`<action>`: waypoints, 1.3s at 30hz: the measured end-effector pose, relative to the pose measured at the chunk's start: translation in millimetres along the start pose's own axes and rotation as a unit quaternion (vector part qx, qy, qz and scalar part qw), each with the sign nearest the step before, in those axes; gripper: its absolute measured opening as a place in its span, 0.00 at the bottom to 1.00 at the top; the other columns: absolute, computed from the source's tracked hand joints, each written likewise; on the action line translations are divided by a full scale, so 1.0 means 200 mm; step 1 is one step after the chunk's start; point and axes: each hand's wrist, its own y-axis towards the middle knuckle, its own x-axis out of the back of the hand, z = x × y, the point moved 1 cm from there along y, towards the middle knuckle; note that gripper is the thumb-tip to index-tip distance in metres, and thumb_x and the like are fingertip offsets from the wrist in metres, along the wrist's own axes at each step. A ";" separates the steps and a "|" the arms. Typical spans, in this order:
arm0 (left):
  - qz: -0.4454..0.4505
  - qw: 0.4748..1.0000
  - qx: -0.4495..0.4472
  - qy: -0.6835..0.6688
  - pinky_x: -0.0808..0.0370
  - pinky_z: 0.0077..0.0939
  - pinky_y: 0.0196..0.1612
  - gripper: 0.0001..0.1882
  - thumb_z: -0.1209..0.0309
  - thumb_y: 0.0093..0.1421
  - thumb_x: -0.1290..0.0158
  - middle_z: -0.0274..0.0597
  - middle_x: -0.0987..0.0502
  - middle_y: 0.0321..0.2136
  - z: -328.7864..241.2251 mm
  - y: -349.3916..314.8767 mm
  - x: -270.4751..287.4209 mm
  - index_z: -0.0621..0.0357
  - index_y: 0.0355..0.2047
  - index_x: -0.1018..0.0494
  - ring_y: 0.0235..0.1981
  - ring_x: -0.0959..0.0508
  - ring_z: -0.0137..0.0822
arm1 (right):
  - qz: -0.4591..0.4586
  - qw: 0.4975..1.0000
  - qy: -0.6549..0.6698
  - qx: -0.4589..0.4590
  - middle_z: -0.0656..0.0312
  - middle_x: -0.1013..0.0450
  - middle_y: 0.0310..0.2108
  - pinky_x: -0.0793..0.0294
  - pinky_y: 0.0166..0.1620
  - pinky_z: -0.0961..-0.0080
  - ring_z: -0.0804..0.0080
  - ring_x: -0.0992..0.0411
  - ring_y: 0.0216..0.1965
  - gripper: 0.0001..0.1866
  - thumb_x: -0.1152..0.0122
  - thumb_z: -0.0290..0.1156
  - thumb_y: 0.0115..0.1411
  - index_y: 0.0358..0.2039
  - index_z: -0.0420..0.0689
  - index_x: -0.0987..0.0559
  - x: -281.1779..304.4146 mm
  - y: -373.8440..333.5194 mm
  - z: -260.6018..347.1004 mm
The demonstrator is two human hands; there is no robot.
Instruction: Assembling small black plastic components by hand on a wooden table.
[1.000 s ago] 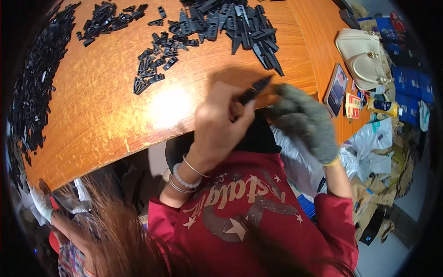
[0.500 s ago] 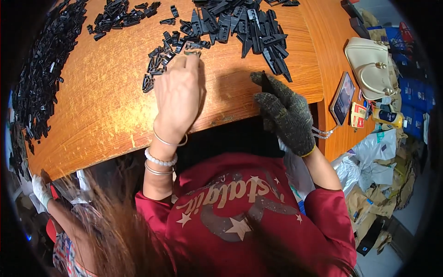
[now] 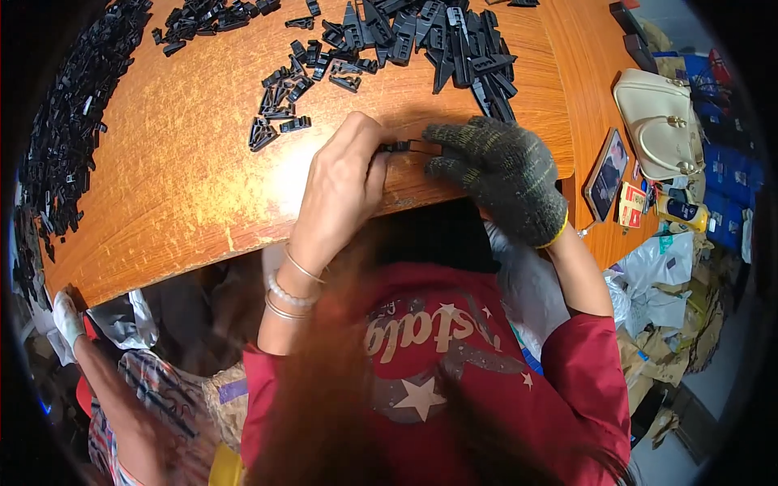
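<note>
here we see, far left, a long heap of black parts (image 3: 61, 154) along the table (image 3: 178, 194) edge. our bare left hand (image 3: 340, 190) curls its fingers together, pinching one end of a small black clip (image 3: 409, 147) near the table's front edge. our gloved right hand (image 3: 498, 174) pinches the other end, fingers bent. right of it lie a dark phone (image 3: 608, 174), a small red-and-yellow packet (image 3: 630, 204) and a cream handbag (image 3: 660, 121).

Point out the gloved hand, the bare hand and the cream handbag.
gloved right hand (image 3: 504, 174), head view, back of the knit glove
bare left hand (image 3: 344, 186), head view, back of the hand
cream handbag (image 3: 660, 121), head view, its side panel
</note>
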 end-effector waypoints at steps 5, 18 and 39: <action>-0.013 1.000 -0.016 -0.002 0.28 0.39 0.35 0.08 0.85 0.50 0.47 0.50 0.29 0.30 0.01 0.00 -0.01 0.67 0.33 0.28 0.32 0.25 0.53 | 0.037 0.996 -0.070 0.036 0.54 0.23 0.31 0.26 0.34 0.63 0.57 0.25 0.33 0.13 0.38 0.40 0.56 0.39 0.49 0.18 -0.01 0.04 0.00; -0.038 0.999 -0.025 -0.021 0.27 0.42 0.35 0.13 0.85 0.48 0.49 0.51 0.29 0.35 0.02 -0.02 -0.04 0.66 0.36 0.29 0.34 0.26 0.55 | 0.102 0.939 -0.247 0.215 0.58 0.24 0.26 0.27 0.32 0.61 0.61 0.24 0.31 0.08 0.38 0.37 0.47 0.26 0.48 0.20 -0.07 0.20 0.08; 0.074 0.808 0.235 -0.535 0.20 0.22 0.31 0.11 0.82 0.59 0.46 0.47 0.20 0.29 0.00 -0.07 0.04 0.72 0.43 0.27 0.26 0.19 0.33 | 0.024 0.898 0.336 -0.283 0.58 0.21 0.37 0.22 0.38 0.76 0.75 0.22 0.36 0.18 0.37 0.24 0.54 0.47 0.41 0.21 -0.01 -0.06 0.16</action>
